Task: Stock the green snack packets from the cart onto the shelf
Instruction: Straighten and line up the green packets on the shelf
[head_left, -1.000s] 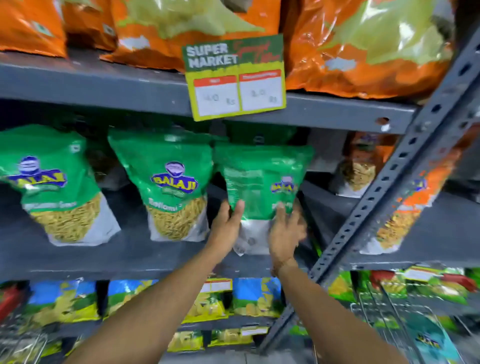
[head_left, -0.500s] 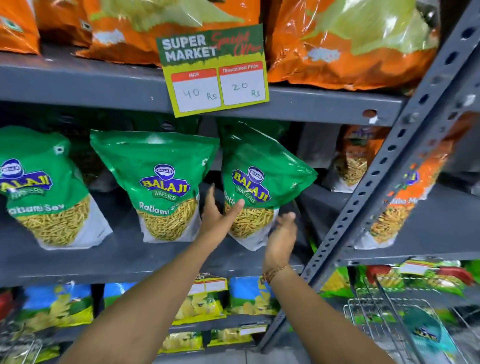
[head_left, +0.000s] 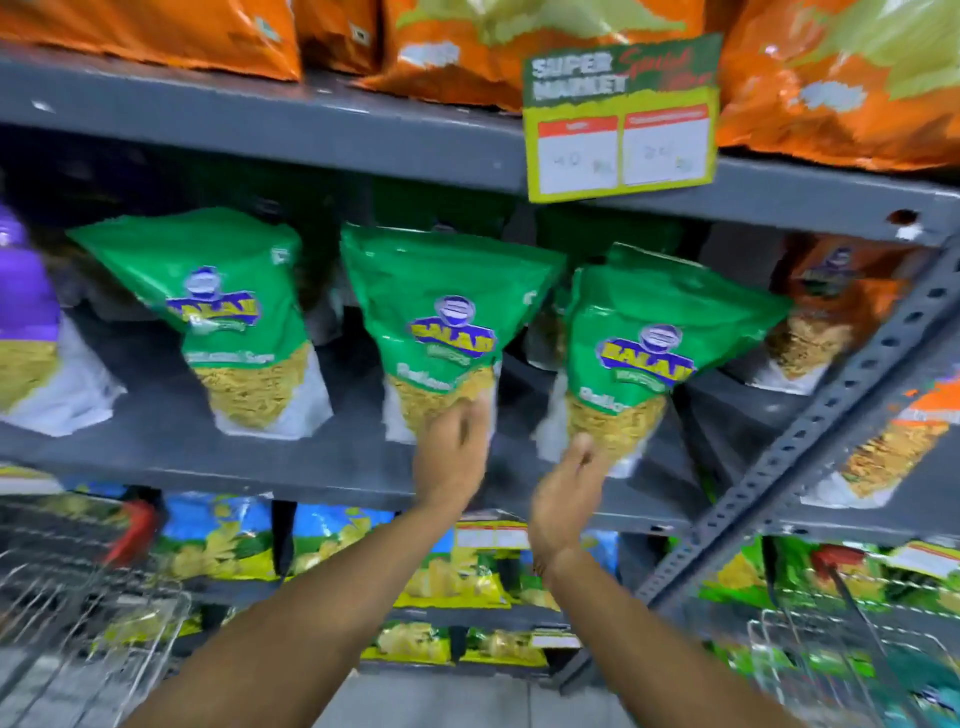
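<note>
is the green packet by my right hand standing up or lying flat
Standing up, tilted. The green packet rests on its bottom edge on the shelf, top leaning right.

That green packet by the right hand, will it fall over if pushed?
Probably: the green packet already leans, wide top over a narrow base. Its glossy film looks slippery and floppy. The right hand only touches its bottom edge.

Both your forearms reach up and forward from the bottom of the view, bare, roughly parallel. Your left hand (head_left: 451, 453) is raised, back toward you, fingers loosely curled, blurred. Your right hand (head_left: 567, 491) sits slightly lower, palm turned inward toward the left, fingers open. A thin band shows at your right wrist.
</note>
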